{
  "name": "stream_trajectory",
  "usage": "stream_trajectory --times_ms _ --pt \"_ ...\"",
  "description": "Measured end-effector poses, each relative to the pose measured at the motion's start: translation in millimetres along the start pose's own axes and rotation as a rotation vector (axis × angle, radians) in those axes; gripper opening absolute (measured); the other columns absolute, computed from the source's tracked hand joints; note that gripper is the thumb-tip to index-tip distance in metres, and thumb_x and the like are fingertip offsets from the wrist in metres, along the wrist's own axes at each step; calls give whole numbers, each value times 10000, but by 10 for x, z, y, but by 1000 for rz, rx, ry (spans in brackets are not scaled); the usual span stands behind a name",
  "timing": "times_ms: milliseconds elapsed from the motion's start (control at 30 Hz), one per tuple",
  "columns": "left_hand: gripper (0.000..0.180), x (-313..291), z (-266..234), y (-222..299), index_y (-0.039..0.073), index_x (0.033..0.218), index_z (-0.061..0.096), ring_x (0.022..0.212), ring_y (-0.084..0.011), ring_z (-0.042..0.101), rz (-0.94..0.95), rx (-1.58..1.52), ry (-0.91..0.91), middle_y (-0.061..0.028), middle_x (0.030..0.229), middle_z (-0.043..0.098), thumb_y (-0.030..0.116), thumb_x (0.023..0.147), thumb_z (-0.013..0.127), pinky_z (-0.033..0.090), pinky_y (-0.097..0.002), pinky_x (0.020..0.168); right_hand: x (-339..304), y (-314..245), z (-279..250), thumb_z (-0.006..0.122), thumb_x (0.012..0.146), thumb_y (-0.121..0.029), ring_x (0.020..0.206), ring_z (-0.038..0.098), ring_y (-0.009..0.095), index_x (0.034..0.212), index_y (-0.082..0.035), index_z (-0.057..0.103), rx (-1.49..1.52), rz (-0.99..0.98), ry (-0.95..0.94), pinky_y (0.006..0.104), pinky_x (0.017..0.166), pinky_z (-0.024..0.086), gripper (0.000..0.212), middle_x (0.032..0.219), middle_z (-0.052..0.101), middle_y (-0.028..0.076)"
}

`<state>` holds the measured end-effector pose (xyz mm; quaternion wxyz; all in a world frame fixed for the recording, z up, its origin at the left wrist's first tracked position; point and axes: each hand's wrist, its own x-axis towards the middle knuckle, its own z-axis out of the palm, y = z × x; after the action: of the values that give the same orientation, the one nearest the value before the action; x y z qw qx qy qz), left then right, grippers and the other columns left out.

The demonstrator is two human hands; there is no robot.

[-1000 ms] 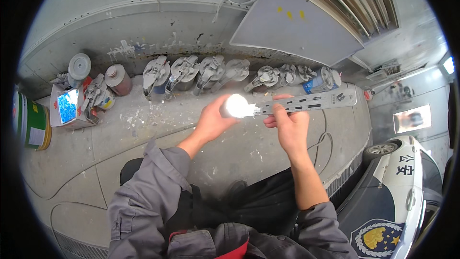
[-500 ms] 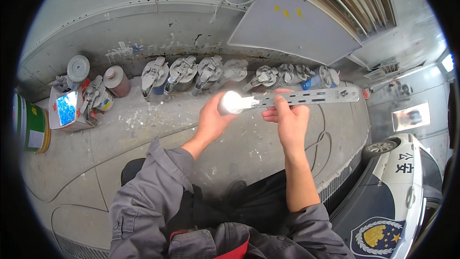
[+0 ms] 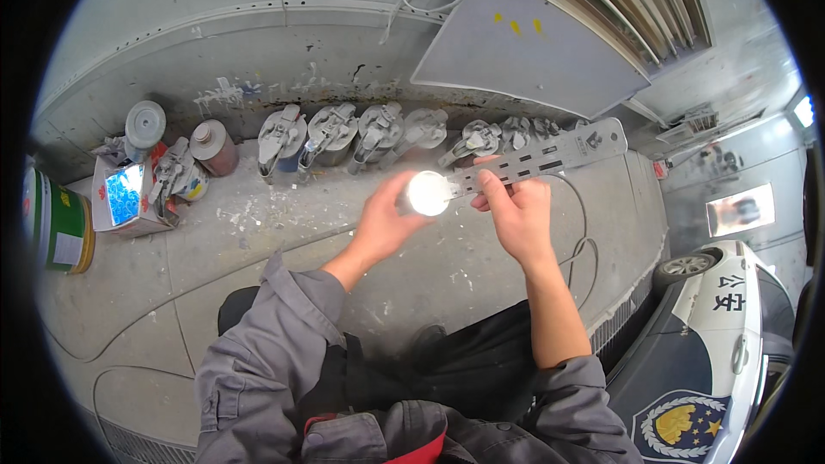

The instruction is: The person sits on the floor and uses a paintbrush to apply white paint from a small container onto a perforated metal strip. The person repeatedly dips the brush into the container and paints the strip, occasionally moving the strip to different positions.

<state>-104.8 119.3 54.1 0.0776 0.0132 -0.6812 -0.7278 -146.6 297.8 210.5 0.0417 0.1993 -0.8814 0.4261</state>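
Note:
My left hand [image 3: 385,222] is wrapped round a small cup [image 3: 428,194], whose top shows bright white with glare. In my right hand [image 3: 522,215] is a long flat metal mixing stick [image 3: 563,155] with slots and holes, gripped by thumb and fingers. The stick's whitish lower end meets the cup's right rim; whether it dips inside is lost in the glare. Its broad rounded end points up and to the right. Both hands are in front of my body, above the concrete floor [image 3: 284,292].
Several lidded paint cans [image 3: 328,131] line the wall. At left stand a green bucket [image 3: 64,223], a box with blue contents [image 3: 129,198] and a reddish bottle [image 3: 213,146]. A hose [image 3: 129,322] crosses the floor. A black-and-white car [image 3: 705,352] stands at right, beside a floor grating [image 3: 632,305].
The mixing stick's far end has swung upward and slightly left, and the cup has shifted a little right. Both hands keep their holds.

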Motion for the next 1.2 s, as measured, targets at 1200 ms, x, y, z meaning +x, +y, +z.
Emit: stream_trajectory --times_ms 1200 --pt "757 33 -38 -41 33 1445 578 1296 -336 663 -33 146 26 -192 1379 690 188 789 922 517 -415 1096 36 -70 -183 676 1078 -161 639 721 153 1134 88 739 425 248 229 286 586 607 263 844 757 118"
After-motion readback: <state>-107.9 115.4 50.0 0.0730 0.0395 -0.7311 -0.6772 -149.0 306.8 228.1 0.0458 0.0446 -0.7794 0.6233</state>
